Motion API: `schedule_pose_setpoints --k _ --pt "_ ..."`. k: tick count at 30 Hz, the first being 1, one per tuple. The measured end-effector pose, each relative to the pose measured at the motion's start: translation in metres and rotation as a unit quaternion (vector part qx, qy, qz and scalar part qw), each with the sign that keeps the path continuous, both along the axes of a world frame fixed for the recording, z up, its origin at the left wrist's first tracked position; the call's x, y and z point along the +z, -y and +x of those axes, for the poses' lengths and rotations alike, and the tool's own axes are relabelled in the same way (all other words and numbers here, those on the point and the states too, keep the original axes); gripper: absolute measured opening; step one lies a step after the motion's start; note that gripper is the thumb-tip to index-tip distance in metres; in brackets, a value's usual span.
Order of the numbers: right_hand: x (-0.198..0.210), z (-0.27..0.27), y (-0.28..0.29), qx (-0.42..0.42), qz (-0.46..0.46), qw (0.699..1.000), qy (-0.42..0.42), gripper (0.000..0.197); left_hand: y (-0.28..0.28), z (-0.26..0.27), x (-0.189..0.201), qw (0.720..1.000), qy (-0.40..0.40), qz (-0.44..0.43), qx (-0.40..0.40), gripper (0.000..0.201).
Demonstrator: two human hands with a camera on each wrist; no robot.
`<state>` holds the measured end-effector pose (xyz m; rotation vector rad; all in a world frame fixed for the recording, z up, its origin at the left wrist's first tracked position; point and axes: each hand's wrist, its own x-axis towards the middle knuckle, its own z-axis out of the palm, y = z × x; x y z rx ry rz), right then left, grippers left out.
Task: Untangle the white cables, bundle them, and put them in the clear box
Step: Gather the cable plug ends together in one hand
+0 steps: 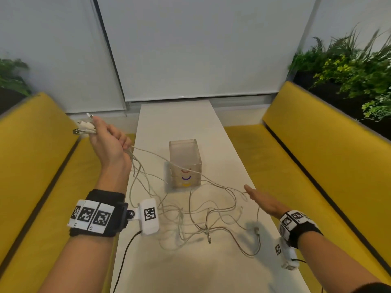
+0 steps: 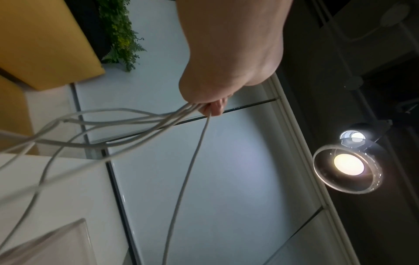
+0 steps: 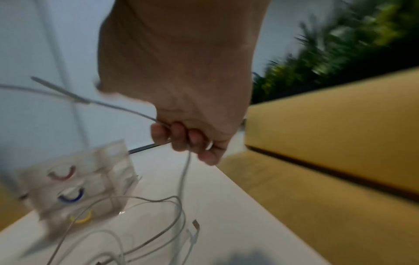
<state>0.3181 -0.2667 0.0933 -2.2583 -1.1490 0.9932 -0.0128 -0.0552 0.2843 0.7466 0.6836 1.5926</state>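
The white cables (image 1: 186, 210) are gripped at their plug ends by the raised left hand (image 1: 108, 140); one strand is curled in the right hand (image 3: 188, 139), low over the surface (image 1: 190, 267) near the clear box (image 1: 185, 163)

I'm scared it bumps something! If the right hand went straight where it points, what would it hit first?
Probably the clear box: the right hand, holding a white cable, points toward its near right corner, though depth is hard to judge.

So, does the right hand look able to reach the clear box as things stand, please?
Probably yes: the right hand is near the clear box, with only slack white cables between them, though it grips one cable.
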Motion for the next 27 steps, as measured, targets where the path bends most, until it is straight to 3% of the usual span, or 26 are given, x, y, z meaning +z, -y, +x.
schedule_pose_setpoints --k 3,6,9,13,16,20,24,27 --pt "-0.020 0.013 0.004 -0.010 -0.074 0.993 0.089 0.096 -0.004 -0.004 -0.004 1.000 -0.016 -0.003 0.020 0.041" --pt "-0.034 0.021 0.005 -0.020 -0.142 0.974 0.177 0.065 -0.003 -0.004 -0.006 1.000 -0.018 -0.006 0.022 0.041" --pt "-0.044 0.026 -0.002 -0.026 -0.123 0.962 0.243 0.047 0.004 0.004 -0.007 0.999 -0.041 0.000 -0.017 0.045" --pt "-0.046 0.026 -0.015 -0.110 -0.041 0.978 0.173 0.033 0.015 0.023 -0.021 0.989 -0.101 0.017 -0.108 0.048" --pt "-0.049 0.027 -0.003 -0.164 -0.095 0.972 0.137 0.016 0.017 0.030 -0.026 0.982 -0.140 0.020 -0.127 0.051" --pt "-0.078 0.008 0.022 -0.074 -0.251 0.956 0.130 0.022 0.016 0.029 -0.022 0.983 -0.161 0.038 -0.084 0.045" --pt "-0.108 -0.009 0.033 -0.045 -0.267 0.948 0.168 0.050 0.020 0.028 -0.020 0.978 -0.194 0.066 -0.040 0.036" --pt "-0.117 -0.018 0.035 -0.035 -0.251 0.941 0.224 0.032 0.020 0.026 -0.017 0.973 -0.222 0.067 -0.002 0.034"
